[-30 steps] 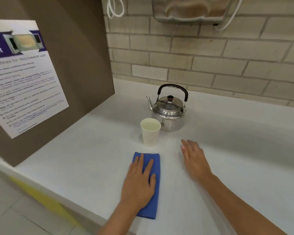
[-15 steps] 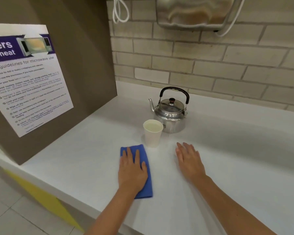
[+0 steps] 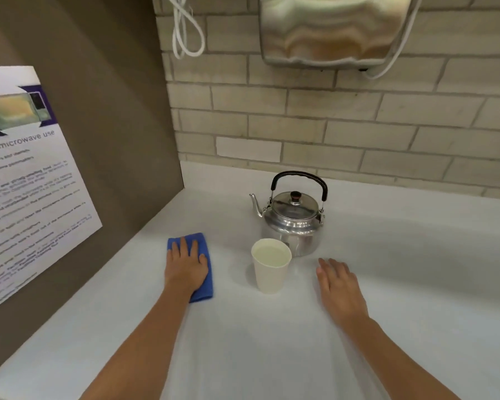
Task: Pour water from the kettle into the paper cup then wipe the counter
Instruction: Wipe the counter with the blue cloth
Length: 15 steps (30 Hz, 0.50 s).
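Note:
A shiny metal kettle (image 3: 293, 223) with a black handle stands upright on the white counter (image 3: 272, 342), spout to the left. Just in front of it stands a white paper cup (image 3: 270, 269) filled with water. My left hand (image 3: 186, 267) lies flat on a folded blue cloth (image 3: 205, 281), pressing it onto the counter left of the cup. My right hand (image 3: 339, 288) rests palm down on the counter to the right of the cup, fingers spread, holding nothing.
A brown side panel (image 3: 98, 140) with a microwave-use poster (image 3: 23, 180) closes the left side. A brick wall (image 3: 358, 125) runs behind the counter, with a steel wall unit (image 3: 335, 30) and white cables (image 3: 185, 33) above. The counter's front edge is lower left.
My left hand has slid the blue cloth to the left and away from me, from in front of the cup to its left side. The right hand stays flat on the counter.

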Tool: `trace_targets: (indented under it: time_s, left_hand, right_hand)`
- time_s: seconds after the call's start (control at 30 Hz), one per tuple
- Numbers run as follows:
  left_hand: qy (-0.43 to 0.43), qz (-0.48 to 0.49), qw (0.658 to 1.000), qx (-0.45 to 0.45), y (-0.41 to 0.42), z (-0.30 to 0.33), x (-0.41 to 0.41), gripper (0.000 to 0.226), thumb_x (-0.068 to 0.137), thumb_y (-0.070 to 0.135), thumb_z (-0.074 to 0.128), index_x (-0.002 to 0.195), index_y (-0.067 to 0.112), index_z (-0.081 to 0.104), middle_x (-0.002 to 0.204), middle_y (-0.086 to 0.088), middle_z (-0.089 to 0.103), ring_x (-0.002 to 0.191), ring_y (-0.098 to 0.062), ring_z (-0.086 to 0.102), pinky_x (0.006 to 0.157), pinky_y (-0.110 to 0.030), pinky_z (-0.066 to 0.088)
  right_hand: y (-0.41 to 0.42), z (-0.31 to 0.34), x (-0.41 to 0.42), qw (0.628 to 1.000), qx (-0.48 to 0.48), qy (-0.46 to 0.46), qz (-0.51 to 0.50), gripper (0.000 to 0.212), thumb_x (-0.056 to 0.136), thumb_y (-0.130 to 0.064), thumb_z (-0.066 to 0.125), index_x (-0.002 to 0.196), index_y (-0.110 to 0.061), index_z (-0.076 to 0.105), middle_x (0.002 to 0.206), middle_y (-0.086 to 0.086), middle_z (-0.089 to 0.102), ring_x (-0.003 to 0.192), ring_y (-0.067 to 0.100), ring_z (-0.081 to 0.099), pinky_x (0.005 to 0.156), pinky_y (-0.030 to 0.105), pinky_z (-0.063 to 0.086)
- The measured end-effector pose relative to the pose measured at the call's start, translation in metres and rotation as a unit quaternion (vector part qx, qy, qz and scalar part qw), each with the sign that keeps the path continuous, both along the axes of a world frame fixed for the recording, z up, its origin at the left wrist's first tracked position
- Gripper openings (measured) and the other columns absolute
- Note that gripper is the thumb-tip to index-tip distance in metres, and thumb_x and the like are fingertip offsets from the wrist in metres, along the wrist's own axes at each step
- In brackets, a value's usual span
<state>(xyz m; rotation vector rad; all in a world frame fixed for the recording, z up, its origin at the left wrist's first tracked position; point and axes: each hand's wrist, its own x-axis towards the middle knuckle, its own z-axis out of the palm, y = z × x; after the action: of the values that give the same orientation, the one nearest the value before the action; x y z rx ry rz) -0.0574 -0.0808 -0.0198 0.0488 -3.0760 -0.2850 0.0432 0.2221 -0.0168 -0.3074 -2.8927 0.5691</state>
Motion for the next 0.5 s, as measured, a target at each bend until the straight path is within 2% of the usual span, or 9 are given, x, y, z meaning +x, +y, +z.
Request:
trace_targets:
  time_s: [0.1,0.23,0.37,0.5]
  left_hand:
    - [0.012,-0.111,0.994,-0.003,0.023,-0.005,-0.002,0.053,0.099,0.032,0.023,0.147,0.013,0.009,0.158,-0.014,0.007,0.145,-0.029,0.006,0.119,-0.040,0.003]
    - [0.019,-0.212,0.976,0.048,-0.018,-0.018,0.004,0.053,0.098,0.036,0.027,0.147,0.022,0.011,0.159,-0.004,0.003,0.146,-0.019,0.001,0.119,-0.032,0.003]
    - [0.014,-0.153,0.987,0.037,-0.064,-0.014,-0.040,0.053,0.098,0.032,0.029,0.147,0.018,0.013,0.158,-0.010,0.006,0.146,-0.024,0.005,0.120,-0.036,0.007]
    - [-0.037,-0.127,0.991,0.004,-0.047,-0.007,-0.095,0.054,0.099,0.032,0.023,0.146,0.015,0.002,0.158,-0.014,-0.001,0.145,-0.029,0.000,0.119,-0.041,0.004]
  right_hand:
    - [-0.006,-0.003,-0.010,0.999,0.023,0.001,-0.031,0.045,0.097,-0.034,0.023,0.137,-0.019,0.035,0.146,0.005,0.037,0.135,0.029,0.026,0.110,0.041,0.022]
    - [-0.008,-0.007,-0.019,0.998,0.024,0.006,-0.055,0.042,0.097,-0.030,0.030,0.137,-0.020,0.035,0.145,0.004,0.038,0.135,0.027,0.025,0.110,0.041,0.021]
    - [-0.008,-0.005,-0.026,0.997,0.008,0.002,-0.078,0.042,0.097,-0.031,0.030,0.137,-0.021,0.036,0.146,0.004,0.037,0.137,0.026,0.023,0.111,0.040,0.019]
    - [-0.007,-0.004,-0.032,0.995,-0.002,0.002,-0.095,0.041,0.097,-0.033,0.030,0.136,-0.022,0.037,0.147,0.003,0.036,0.139,0.025,0.021,0.113,0.040,0.017]
